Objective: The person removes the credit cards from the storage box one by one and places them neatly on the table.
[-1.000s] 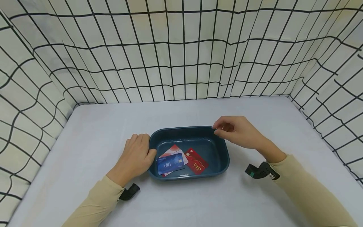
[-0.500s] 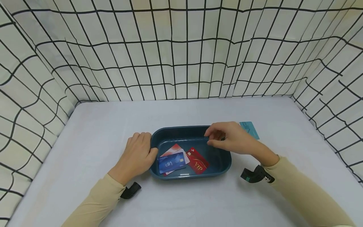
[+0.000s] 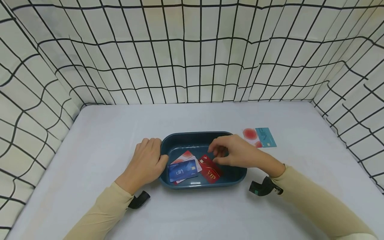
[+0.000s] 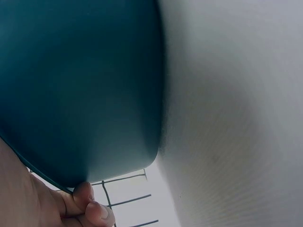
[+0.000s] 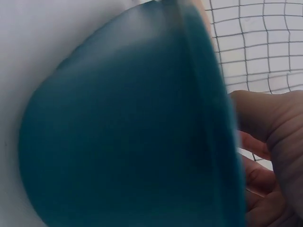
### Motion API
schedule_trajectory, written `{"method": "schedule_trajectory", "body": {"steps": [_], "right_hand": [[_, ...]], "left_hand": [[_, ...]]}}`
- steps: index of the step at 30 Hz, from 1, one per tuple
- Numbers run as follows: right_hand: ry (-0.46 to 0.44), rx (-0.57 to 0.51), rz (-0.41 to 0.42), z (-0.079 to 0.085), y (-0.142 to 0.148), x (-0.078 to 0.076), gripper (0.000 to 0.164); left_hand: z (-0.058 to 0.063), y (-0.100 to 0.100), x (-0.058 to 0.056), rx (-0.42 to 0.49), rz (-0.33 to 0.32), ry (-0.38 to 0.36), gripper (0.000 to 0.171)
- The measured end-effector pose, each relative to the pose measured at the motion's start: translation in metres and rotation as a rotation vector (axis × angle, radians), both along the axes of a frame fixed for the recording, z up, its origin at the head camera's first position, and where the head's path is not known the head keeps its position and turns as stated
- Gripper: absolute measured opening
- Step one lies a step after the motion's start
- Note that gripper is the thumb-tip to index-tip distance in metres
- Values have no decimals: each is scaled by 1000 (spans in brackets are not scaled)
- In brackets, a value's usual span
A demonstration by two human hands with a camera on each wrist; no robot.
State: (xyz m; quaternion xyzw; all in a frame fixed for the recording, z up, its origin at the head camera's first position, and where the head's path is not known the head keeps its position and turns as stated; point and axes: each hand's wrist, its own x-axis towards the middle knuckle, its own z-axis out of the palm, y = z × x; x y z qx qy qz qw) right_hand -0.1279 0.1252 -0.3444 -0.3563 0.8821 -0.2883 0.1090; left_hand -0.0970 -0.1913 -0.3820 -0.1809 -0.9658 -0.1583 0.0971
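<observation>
My left hand [image 3: 146, 160] grips the left end of a dark teal tray [image 3: 192, 139], thumb over the rim. Its fingertips lie against the tray's outer wall in the left wrist view. Over the tray's right part is my right hand [image 3: 238, 152], its fingers loosely bent and nothing seen between them. Those fingertips are close over a red VIP card [image 3: 211, 174]. Left of that card, a blue VIP card [image 3: 183, 171] lies on top of a red-and-white card [image 3: 186, 154]. In the right wrist view, the tray's wall [image 5: 123, 132] hides part of the right hand.
Right of the tray, a teal card [image 3: 265, 137] and a white area with red circles [image 3: 250, 134] beside it lie on the white tabletop [image 3: 126, 121]. Black wire grid [image 3: 192, 66] against white walls stands behind and on both sides.
My right hand has moved left and slightly down, from the tray's far right corner to over the red card, uncovering the teal card and red circles. The left hand keeps its grip.
</observation>
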Motion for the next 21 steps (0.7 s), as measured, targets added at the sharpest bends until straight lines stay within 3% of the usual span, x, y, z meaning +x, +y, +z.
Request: {"method": "schedule_trajectory", "body": {"steps": [11,21], "right_hand": [[-36,78,37,-6,-18,0,32],[-55,117,-31,-15,-25,-6,41]], "left_hand": [[0,0,-1,19,-6,8,14],[0,-1,-1,18,-3,-6,16]]}}
